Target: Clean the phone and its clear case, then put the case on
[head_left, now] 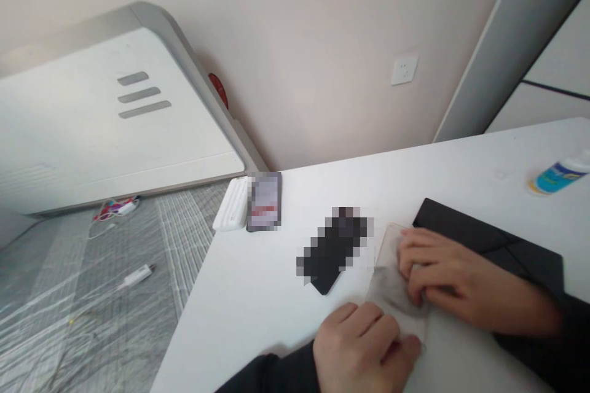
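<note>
I take the black phone [332, 250] as my landmark: the white table [258, 295] lies bare in front of it and to its left, so a hand could pass there freely. Right of it, my two hands [364, 344] [442, 273] crowd over a clear case [391, 285], with a black folder [488, 242] just behind. Beyond it to the left, a white ribbed case [232, 204] and a second phone [265, 201] block the table's far edge.

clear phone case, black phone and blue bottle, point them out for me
clear phone case [391, 279], head view, its bare middle between the hands
black phone [334, 252], head view, middle of its back
blue bottle [557, 176], head view, its label
</note>
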Demonstrator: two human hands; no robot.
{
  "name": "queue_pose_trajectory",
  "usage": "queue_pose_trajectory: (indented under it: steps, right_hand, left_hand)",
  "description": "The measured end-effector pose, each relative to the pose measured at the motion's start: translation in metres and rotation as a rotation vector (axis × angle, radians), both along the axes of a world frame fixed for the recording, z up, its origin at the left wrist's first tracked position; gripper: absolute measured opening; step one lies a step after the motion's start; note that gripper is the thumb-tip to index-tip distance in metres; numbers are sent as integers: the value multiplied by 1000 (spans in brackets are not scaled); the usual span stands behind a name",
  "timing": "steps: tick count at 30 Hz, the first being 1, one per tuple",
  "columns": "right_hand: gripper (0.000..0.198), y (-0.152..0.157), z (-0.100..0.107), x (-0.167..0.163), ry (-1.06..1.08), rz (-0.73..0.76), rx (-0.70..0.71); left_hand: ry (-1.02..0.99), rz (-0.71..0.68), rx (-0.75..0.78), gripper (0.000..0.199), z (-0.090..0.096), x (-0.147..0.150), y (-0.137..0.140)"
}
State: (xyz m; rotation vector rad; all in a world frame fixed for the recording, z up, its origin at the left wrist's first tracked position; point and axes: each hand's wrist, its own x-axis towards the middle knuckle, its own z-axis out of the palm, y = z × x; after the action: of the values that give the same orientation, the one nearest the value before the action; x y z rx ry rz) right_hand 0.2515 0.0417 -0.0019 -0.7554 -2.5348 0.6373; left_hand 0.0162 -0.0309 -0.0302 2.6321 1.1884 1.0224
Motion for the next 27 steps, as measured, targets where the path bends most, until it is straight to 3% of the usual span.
queue_pose_trajectory:
  steps: [2,4,8,10,14,16,21,27]
  right_hand:
    - [27,4,1,5,-43,-117,107]
    - [26,0,2,1,-63,-124,113]
    - [22,-21,2,-20,-68,81,-120]
    - [24,-20,0,-18,-90,60,-151]
    - [28,-2,-1,3,-105,-191,79]
    - [32,-5,1,2,-90,-209,120]
    - [24,-26,3,-24,-63,-35,-95]
    - [20,-3,-5,-7,-2,-301,155]
  left_hand:
    - [-12,18,7,34,-3,-1,0]
    - [-11,5,42,31,-5,-2,1]
    - [6,-30,124,26,-9,-4,2]
    - [16,-60,145,23,-9,-5,2]
    - [55,-123,130,20,-2,-7,2]
    - [71,-126,108,22,0,-9,2]
    - [126,-149,78,22,2,-12,1]
    - [159,-204,63,22,8,-15,5]
